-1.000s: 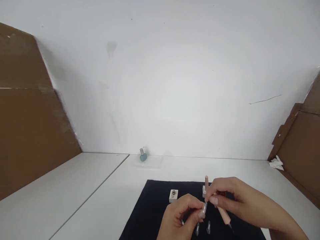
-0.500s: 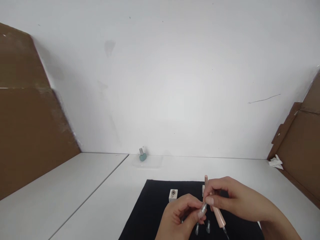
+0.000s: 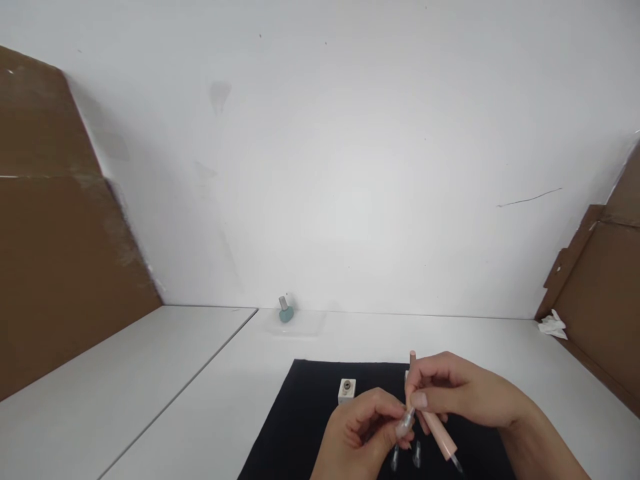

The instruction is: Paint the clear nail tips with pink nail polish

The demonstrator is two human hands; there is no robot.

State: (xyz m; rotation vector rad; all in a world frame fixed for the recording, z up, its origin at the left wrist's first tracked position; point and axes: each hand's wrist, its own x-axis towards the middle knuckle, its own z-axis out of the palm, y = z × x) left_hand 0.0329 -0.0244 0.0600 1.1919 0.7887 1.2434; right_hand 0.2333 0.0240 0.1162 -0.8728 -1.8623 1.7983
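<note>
My left hand, fingers curled, pinches a shiny clear nail tip between thumb and fingers. Thumb and index finger of my right hand close on the narrow upper end of the same nail tip. Against the underside of the right hand is a peach-coloured cylinder with a clear end; whether the other fingers grip it is hidden. A thin peach rod shows above that hand. Two more clear nail tips, one of them the right-hand piece, lie below on the black mat.
A small white block with a round metal piece on top stands on the mat. A teal nail polish bottle sits at a clear tray by the wall. Crumpled white tissue lies near the right cardboard panel.
Both hands stay together on the nail tip, with the right hand's wrist slightly shifted. The lower end of the peach cylinder has swung a little to the right.
</note>
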